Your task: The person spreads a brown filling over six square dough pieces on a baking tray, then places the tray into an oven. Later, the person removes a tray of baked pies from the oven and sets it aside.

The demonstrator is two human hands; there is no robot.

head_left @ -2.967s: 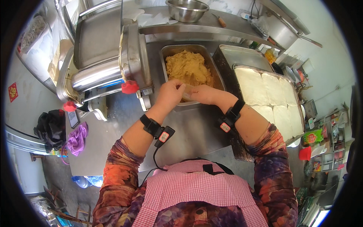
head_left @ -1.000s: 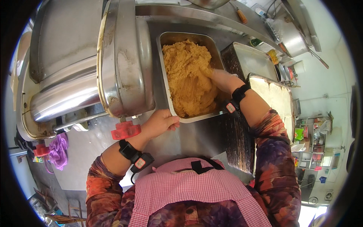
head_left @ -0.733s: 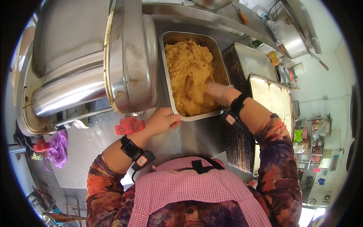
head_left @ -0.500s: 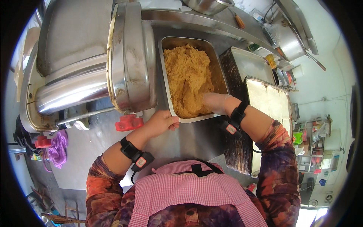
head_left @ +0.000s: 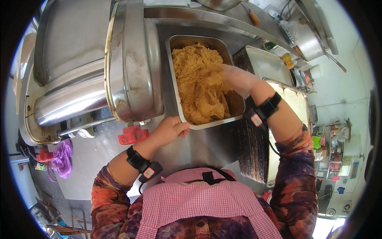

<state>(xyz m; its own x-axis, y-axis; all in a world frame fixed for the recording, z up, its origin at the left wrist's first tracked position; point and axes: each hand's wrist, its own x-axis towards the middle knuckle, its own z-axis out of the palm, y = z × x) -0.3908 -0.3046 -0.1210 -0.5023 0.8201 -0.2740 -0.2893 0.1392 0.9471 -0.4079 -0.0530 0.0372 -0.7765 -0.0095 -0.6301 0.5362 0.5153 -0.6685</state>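
A deep steel pan (head_left: 174, 79) holds a lumpy golden-brown paste (head_left: 199, 105). My left hand (head_left: 173, 129) is closed on the pan's near left corner, thumb at the rim. My right hand (head_left: 236, 76), in what looks like a clear glove, is over the paste at the pan's right side; motion blurs its fingers, so I cannot tell whether they are open or closed.
A steel roller machine (head_left: 71, 95) with red knobs (head_left: 133, 135) fills the left. At the right are stacked baking trays (head_left: 264, 59) and pale dough sheets (head_left: 294, 104). A steel bowl (head_left: 218, 4) and wooden-handled tool (head_left: 254, 18) are behind; a purple cloth (head_left: 62, 157) lies lower left.
From both hands together above the pan three seconds ago, my left hand moved onto its corner. Over the last half second my right hand rose from the lower right of the paste toward the upper right.
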